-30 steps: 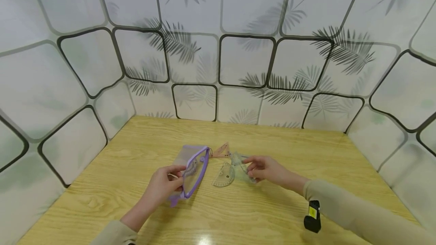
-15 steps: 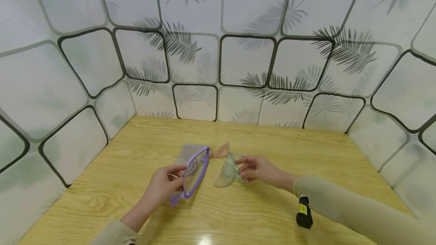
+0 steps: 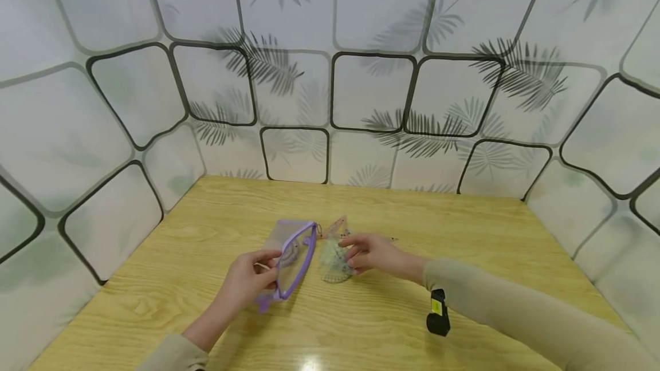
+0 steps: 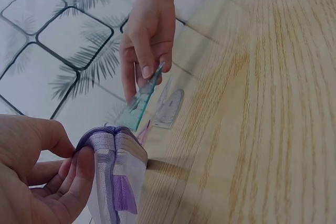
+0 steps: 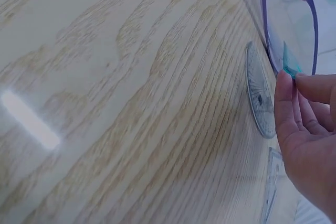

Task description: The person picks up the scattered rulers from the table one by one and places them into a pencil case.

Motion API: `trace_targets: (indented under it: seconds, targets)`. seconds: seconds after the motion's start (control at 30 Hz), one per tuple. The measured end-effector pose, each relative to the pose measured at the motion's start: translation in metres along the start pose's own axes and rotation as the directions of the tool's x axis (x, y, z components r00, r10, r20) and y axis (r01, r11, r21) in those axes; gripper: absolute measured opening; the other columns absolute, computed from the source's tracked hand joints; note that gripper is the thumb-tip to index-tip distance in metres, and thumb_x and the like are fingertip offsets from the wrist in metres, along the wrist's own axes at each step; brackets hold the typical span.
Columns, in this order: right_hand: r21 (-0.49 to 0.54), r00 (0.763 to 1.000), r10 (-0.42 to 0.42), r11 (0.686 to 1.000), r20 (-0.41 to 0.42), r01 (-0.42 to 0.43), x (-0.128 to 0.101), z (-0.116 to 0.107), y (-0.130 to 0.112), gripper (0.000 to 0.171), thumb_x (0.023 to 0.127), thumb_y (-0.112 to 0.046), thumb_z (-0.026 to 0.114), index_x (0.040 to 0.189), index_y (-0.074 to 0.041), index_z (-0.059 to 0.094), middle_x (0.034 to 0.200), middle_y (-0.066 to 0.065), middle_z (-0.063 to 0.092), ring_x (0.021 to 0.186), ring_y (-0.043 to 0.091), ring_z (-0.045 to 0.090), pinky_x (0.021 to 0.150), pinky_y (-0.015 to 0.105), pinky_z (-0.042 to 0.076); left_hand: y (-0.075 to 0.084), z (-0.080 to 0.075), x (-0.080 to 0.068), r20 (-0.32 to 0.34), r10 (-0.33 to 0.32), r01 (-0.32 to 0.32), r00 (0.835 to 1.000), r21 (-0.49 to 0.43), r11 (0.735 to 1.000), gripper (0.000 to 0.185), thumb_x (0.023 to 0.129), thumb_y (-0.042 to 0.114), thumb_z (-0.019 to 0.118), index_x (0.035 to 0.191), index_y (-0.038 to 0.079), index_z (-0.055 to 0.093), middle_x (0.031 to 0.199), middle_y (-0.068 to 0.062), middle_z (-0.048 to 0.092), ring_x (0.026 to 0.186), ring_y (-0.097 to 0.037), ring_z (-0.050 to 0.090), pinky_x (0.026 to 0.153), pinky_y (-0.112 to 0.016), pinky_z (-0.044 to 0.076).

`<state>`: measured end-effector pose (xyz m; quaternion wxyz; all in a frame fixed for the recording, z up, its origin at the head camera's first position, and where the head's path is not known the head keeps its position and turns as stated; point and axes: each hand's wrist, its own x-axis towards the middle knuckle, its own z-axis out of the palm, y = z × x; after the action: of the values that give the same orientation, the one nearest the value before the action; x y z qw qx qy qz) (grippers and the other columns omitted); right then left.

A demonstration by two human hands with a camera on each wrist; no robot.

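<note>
My left hand [image 3: 248, 280] pinches the near edge of a see-through pouch [image 4: 131, 153] with a purple zip [image 3: 311, 253], its mouth spread towards the right. Through its side I make out a dark curved shape, too unclear to name. My right hand [image 3: 373, 253] pinches a clear green set square [image 4: 140, 106] between thumb and fingers, raised above the wood just right of the pouch mouth. Below it lies a clear protractor [image 5: 260, 93], partly covered in the head view. Behind them a pink set square [image 3: 338, 225] lies beside the pouch's far end.
The wood-grained table [image 3: 206, 233] meets patterned wall sheets [image 3: 294, 153] at its back and sides. Another clear flat piece [image 5: 271, 182] with a cut-out lies under my right hand. A black device [image 3: 438, 314] hangs at my right wrist.
My right hand has moved left with the green set square, from right of the protractor to over it, nearer the pouch mouth. My left hand and the pouch have stayed put.
</note>
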<state>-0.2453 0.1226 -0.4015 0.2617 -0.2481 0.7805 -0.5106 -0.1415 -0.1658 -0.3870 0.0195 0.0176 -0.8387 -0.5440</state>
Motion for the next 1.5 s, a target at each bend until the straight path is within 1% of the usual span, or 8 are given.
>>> trace_targets:
  seconds: [0.13,0.3,0.53,0.77,1.07,1.33,1.5]
  targets:
    - [0.038,0.999,0.021,0.999,0.026,-0.022,0.007,0.003,0.000,0.052,0.097,-0.006,0.058,0.147,0.000,0.043,0.119,0.020,0.062,0.087,0.015,0.066,0.085,0.038,0.063,0.000,0.000,0.000,0.001,-0.001,0.001,1.000,0.003,1.000,0.042,0.083,-0.007,0.057,0.124,-0.006,0.065,0.091,-0.011,0.063,0.073,-0.014,0.067,0.062,-0.024,0.063]
    - [0.073,0.998,0.046,0.996,0.041,-0.049,0.016,0.006,-0.004,0.054,0.097,-0.004,0.058,0.148,0.000,0.041,0.118,0.019,0.062,0.080,0.014,0.065,0.079,0.034,0.062,0.000,0.000,0.001,-0.007,0.001,-0.001,1.000,0.005,1.000,0.042,0.082,-0.007,0.057,0.123,-0.005,0.066,0.090,-0.010,0.063,0.072,-0.013,0.066,0.061,-0.023,0.063]
    - [0.073,0.997,0.062,0.995,0.043,-0.065,0.023,0.015,-0.012,0.057,0.094,-0.001,0.060,0.148,0.001,0.040,0.123,0.022,0.062,0.085,0.012,0.067,0.082,0.031,0.063,-0.003,0.000,0.001,0.000,0.017,-0.017,1.000,0.003,1.000,0.042,0.083,-0.006,0.058,0.124,-0.006,0.065,0.091,-0.010,0.063,0.073,-0.014,0.067,0.060,-0.024,0.063]
    - [0.076,0.995,0.071,0.994,0.066,-0.076,0.032,0.020,-0.014,0.055,0.095,-0.002,0.059,0.147,0.002,0.041,0.125,0.022,0.060,0.089,0.013,0.066,0.085,0.032,0.063,-0.003,0.001,0.002,-0.014,-0.005,0.005,1.000,0.001,1.000,0.042,0.082,-0.007,0.058,0.123,-0.005,0.066,0.091,-0.010,0.064,0.073,-0.013,0.067,0.060,-0.023,0.063]
    - [0.090,0.997,0.072,0.993,0.042,-0.076,0.044,0.027,-0.012,0.051,0.095,0.001,0.058,0.144,0.003,0.043,0.120,0.022,0.062,0.085,0.014,0.067,0.082,0.033,0.064,-0.003,0.002,0.002,-0.015,-0.009,0.009,1.000,-0.011,1.000,0.041,0.081,-0.007,0.058,0.122,-0.006,0.066,0.090,-0.010,0.063,0.072,-0.013,0.066,0.060,-0.024,0.063]
    - [0.094,0.996,0.081,0.992,0.024,-0.083,0.053,0.032,-0.014,0.050,0.095,0.001,0.059,0.143,0.003,0.045,0.120,0.023,0.062,0.086,0.015,0.069,0.083,0.033,0.065,-0.002,0.001,0.002,-0.018,0.003,-0.004,1.000,-0.012,1.000,0.041,0.082,-0.006,0.059,0.123,-0.006,0.066,0.091,-0.012,0.064,0.073,-0.014,0.066,0.061,-0.024,0.063]
    - [0.087,0.997,0.074,0.993,0.025,-0.076,0.058,0.036,-0.015,0.050,0.094,0.002,0.059,0.143,0.006,0.045,0.119,0.024,0.063,0.084,0.014,0.070,0.082,0.033,0.065,-0.001,0.000,0.002,-0.012,-0.004,0.004,1.000,-0.018,1.000,0.041,0.082,-0.007,0.058,0.123,-0.006,0.066,0.091,-0.012,0.064,0.072,-0.014,0.066,0.061,-0.024,0.063]
